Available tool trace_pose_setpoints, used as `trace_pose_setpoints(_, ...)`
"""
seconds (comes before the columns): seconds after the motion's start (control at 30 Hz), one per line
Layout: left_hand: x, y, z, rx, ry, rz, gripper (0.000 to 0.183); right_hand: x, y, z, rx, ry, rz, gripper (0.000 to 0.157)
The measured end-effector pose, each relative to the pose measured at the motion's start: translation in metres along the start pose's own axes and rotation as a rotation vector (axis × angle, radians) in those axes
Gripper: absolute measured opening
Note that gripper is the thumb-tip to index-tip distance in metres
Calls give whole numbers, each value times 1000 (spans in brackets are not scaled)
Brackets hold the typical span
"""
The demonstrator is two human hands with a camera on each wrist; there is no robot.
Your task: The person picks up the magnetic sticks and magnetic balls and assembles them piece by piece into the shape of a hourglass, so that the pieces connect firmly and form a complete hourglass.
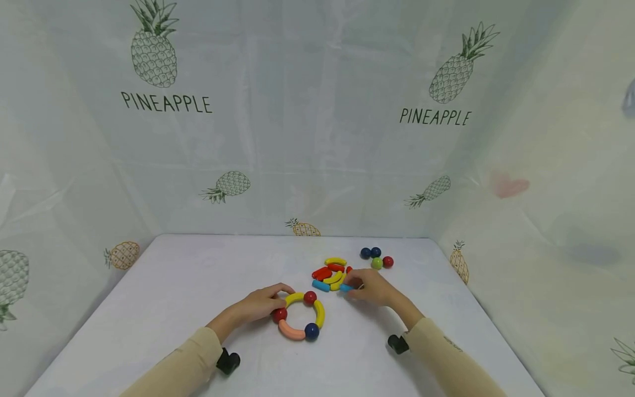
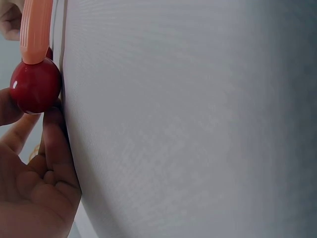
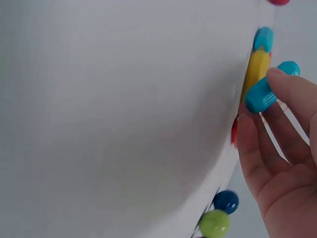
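A ring of yellow curved pieces (image 1: 320,314), a peach curved piece (image 1: 291,332), a red ball (image 1: 310,298) and a dark blue ball (image 1: 312,331) lies on the white table. At its left side my left hand (image 1: 263,303) holds another red ball (image 2: 37,85), thumb on one side and fingertips on the other. The ridged peach piece meets that ball in the left wrist view. My right hand (image 1: 373,286) pinches a light blue stick (image 3: 261,95) between thumb and fingers, beside the pile of loose pieces.
The pile has yellow curved pieces (image 1: 335,261), red sticks (image 1: 321,272) and another light blue stick (image 1: 321,285). Behind it to the right sit two dark blue balls (image 1: 365,253), a green ball (image 1: 377,263) and a red ball (image 1: 388,262). A pineapple-print curtain (image 1: 297,138) hangs around the table.
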State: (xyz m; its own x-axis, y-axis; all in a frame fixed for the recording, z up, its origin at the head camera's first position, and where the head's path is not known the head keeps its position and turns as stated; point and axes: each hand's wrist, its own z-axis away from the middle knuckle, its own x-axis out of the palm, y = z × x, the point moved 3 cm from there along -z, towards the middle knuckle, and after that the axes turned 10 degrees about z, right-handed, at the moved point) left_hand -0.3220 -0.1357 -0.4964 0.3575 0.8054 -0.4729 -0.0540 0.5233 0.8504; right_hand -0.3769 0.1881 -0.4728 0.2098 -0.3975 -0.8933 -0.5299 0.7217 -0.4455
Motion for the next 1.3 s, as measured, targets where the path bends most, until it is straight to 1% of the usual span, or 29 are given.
trace_pose_setpoints(0.13,0,1,1,0,-3,1,32,5,-15,-4,-33,29,-56,20)
trace_pose_setpoints(0.27,0,1,0,3,-6,-2,32,10,-30,-8,-45,53,-100,21)
trace_pose_setpoints(0.4,0,1,0,4,-5,-5,31,14,-41,-11,-40,76,-122,20)
trace_pose_setpoints(0.77,-1,-1,-1,-1,-8,8,31,26,-56,-20,-6,152,-195,26)
trace_pose_setpoints(1.0,-2,-1,-1,2,-2,0,30,28,-68,-25,-15,165,-251,24)
trace_pose_setpoints(1.2,-2,-2,-2,9,-1,-6,29,33,-72,-27,-10,161,-290,24)
trace_pose_setpoints(1.3,-2,-2,-2,16,-6,0,30,35,-73,-28,-7,161,-290,25)
